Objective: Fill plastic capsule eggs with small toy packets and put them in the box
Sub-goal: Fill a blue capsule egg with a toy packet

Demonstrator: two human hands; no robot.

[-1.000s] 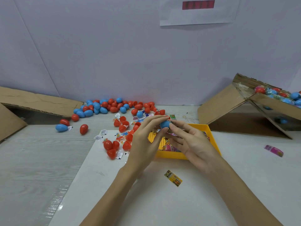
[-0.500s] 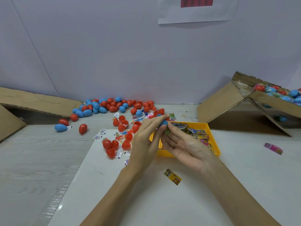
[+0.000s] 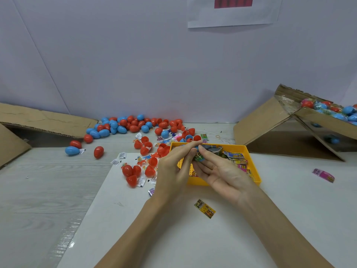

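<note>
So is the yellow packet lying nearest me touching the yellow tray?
Apart. The head view shows the yellow packet alone on white table, clear of the yellow tray.

Both hands, left (image 3: 172, 171) and right (image 3: 222, 172), pinch blue capsule half (image 3: 200, 158) with packet over yellow tray (image 3: 255, 171).

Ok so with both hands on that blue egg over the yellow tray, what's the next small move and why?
Probably push the packet fully into the blue egg half. The left hand and right hand pinch them together above the yellow tray, and the packet seems to stick out, so the egg likely can't be closed yet. The box of filled eggs waits to the right.
</note>
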